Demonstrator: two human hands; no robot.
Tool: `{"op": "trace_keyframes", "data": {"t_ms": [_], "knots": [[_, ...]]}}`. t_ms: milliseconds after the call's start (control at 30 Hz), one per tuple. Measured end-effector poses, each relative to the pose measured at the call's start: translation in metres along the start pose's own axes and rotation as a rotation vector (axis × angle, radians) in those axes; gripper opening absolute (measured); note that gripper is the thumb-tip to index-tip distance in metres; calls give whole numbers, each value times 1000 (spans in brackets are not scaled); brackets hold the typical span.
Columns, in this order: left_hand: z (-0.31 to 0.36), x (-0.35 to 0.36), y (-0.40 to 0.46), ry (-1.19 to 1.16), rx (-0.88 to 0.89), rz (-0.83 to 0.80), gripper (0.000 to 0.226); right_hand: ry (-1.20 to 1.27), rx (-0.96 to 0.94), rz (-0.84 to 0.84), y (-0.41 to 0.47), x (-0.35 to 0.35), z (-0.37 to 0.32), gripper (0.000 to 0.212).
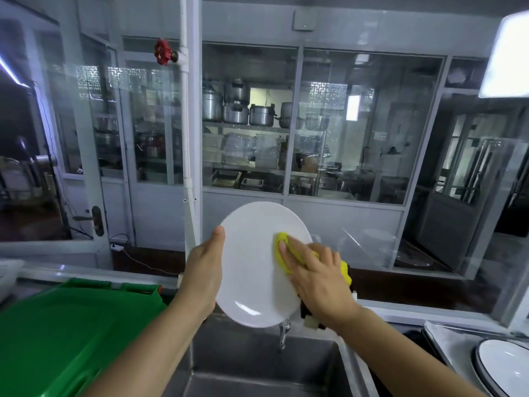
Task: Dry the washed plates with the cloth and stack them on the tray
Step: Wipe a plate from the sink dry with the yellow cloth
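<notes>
Glossy white plate (252, 270), steel sink (257, 365) (brushed).

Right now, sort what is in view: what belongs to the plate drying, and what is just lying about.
Belongs to the job:
white plate, held by the left hand
yellow cloth, pressed on it by the right hand
dark-rimmed plate at lower right

Just lying about:
green bin lid
sink
tap

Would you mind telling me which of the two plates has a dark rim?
The plate on the counter at lower right; the plate held over the sink is plain white.
</notes>
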State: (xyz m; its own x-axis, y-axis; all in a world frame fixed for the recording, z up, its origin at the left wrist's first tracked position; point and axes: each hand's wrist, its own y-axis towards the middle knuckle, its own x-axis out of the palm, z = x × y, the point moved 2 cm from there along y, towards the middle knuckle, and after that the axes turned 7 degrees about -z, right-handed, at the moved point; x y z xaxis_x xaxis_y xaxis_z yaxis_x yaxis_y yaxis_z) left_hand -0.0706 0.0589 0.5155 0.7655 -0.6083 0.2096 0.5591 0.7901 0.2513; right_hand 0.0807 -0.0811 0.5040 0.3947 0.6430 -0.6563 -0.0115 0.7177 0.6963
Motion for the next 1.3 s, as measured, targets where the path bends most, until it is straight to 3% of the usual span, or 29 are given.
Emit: {"op": "trace_keyframes", "data": {"t_ms": [267,367,500,667,767,867,967,1067,1167,1300], "knots": [[-11,13,-2,161,40,-90,30,76,171,33,40,-20,21,54],[-6,12,-2,96,71,-41,31,323,251,27,43,-18,25,56],[2,13,-1,-108,116,85,31,687,592,58,35,-2,19,61],[-3,21,-3,-276,119,179,26,1149,910,267,24,16,-10,69],[-11,21,-4,-305,90,188,26,1485,1079,353,24,18,-8,55],[-20,19,-1,-252,18,177,26,1662,1116,278,26,13,0,26],[-29,17,4,-238,-84,133,26,1555,1168,283,26,9,7,17],[-34,13,9,-112,-177,123,30,1312,1134,398,27,4,14,19],[-25,8,10,-152,-237,141,38,964,923,451,23,-1,11,28],[1,19,9,-512,-459,-77,82,562,499,502,12,0,-10,25]]}}
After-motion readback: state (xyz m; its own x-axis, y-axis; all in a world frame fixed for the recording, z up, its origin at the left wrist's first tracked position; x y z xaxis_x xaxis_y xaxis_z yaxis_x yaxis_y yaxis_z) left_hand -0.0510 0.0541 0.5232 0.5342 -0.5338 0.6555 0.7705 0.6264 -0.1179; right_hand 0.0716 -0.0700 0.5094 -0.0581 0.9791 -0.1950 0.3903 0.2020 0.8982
